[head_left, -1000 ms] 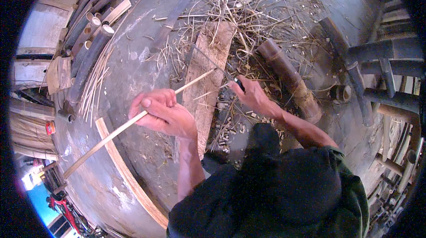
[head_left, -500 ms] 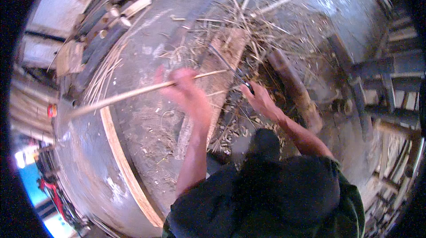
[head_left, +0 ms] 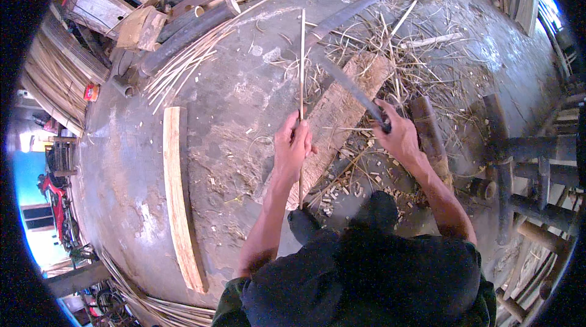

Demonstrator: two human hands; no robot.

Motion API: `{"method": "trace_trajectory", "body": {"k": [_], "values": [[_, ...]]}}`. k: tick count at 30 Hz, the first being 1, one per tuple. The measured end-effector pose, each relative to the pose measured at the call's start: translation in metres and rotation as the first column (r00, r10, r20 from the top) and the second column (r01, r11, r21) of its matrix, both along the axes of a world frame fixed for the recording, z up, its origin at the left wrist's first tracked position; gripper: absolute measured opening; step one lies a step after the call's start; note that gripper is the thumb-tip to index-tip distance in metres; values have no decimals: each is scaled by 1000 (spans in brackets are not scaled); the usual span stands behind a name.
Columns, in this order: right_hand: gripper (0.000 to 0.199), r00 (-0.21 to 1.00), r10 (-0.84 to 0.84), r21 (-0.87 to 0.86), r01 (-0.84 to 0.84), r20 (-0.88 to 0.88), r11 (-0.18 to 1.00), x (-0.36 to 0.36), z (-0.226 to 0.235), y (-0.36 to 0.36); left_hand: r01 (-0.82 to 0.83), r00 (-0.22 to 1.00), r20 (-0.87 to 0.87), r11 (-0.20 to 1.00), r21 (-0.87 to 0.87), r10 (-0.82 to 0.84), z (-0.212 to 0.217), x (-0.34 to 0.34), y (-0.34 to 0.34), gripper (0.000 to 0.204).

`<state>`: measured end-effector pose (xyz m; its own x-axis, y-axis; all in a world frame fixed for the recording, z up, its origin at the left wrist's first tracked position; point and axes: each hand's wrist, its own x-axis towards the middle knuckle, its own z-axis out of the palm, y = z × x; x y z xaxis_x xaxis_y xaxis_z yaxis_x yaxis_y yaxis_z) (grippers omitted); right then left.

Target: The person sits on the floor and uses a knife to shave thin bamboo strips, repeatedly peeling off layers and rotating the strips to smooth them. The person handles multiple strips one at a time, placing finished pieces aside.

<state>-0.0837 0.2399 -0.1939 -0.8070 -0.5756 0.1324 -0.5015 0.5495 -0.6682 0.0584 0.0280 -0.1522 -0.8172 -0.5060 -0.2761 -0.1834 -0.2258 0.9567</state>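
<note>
A bamboo workshop — shavings (head_left: 398, 71) strewn; cut poles (head_left: 190, 38) heaped.

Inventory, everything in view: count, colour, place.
Stick: one, pale, centre
Knife: one, grey, centre
Board: one, brown, centre
Chips: many, pale, right of board
Shavings: many, tan, upper centre
Curved piece: one, grey-brown, upper centre
Slat: one, pale, left
Strips: many, pale, upper left
Tubes: several, dark, upper left
Thick tube: one, brown, right of knife
Container: one, orange-red, far left
Motorbike: at least one, red, far left
Poles: several, dark, far right
Floor: one, grey, throughout
Sleeves: two, dark green, bottom
Left hand: one, bare, on stick
Right hand: one, bare, on knife
</note>
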Motion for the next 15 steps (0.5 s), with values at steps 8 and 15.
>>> {"method": "trace_trajectory", "body": {"k": [8,15], "values": [[29,944,330,335,-307,-13,891,25,18,-46,136,970,227,962,-239,-81,6,36,23,17],[39,983,-147,323,176,-112,930,-81,-17,-16,228,927,318,972,-61,-197,34,90,38,31]]}}
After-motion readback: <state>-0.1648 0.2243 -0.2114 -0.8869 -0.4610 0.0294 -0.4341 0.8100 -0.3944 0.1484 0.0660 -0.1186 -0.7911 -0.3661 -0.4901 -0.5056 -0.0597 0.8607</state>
